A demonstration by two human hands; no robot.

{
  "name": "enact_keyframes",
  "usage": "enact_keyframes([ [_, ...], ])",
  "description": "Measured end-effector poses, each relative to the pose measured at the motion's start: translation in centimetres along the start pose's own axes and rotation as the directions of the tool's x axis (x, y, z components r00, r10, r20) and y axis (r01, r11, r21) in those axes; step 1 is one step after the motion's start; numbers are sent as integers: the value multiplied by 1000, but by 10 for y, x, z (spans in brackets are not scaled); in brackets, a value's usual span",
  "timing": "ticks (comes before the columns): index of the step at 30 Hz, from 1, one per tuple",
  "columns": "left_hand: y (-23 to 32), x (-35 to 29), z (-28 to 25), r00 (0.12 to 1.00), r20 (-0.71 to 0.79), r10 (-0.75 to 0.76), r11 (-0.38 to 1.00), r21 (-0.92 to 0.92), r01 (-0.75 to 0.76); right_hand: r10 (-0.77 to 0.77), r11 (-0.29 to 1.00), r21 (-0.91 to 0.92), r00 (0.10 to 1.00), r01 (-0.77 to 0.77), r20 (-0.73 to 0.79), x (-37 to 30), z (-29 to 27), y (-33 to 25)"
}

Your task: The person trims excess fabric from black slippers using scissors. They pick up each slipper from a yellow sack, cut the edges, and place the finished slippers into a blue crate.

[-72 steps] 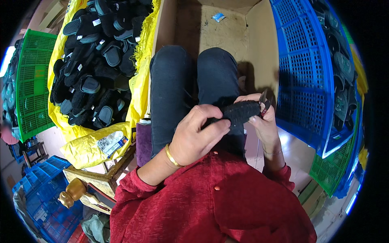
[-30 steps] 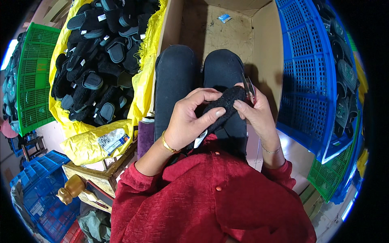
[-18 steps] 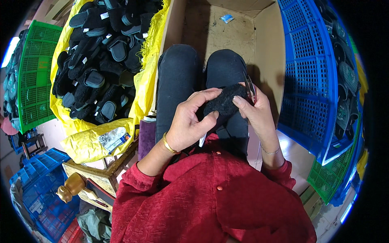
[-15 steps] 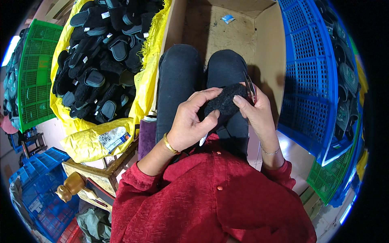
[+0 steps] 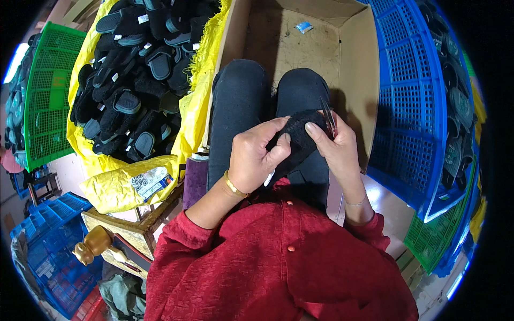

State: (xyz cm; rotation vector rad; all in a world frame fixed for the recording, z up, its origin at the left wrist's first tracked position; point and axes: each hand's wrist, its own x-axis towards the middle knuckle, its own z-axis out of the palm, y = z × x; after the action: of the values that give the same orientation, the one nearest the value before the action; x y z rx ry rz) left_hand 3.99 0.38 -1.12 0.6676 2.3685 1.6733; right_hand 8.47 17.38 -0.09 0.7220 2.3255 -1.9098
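Left hand [image 5: 257, 160] clenched on black slipper [image 5: 297, 140], thumb on top. Right hand [image 5: 334, 144] grips slipper's far side; thin metal snips [image 5: 327, 115] stick up by fingers. Slipper held over lap, above dark knees. Cardboard box [image 5: 358, 80] ahead. Yellow sack [image 5: 123, 182] of black slippers left, blue crate [image 5: 412, 107] right.

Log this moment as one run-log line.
left hand: grips black fuzzy slipper | right hand: holds slipper and small scissors | over lap | left: yellow sack of black slippers | ahead: cardboard box
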Motion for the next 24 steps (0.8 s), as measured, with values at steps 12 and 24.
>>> enact_keyframes([
  [12,29,-11,-8,910,205,360,868,283,-408,96,902,404,984,-149,148,-28,-49,13],
  [24,25,-3,28,971,0,-239,736,-652,181,-221,960,-225,948,169,-230,-46,-55,-13],
])
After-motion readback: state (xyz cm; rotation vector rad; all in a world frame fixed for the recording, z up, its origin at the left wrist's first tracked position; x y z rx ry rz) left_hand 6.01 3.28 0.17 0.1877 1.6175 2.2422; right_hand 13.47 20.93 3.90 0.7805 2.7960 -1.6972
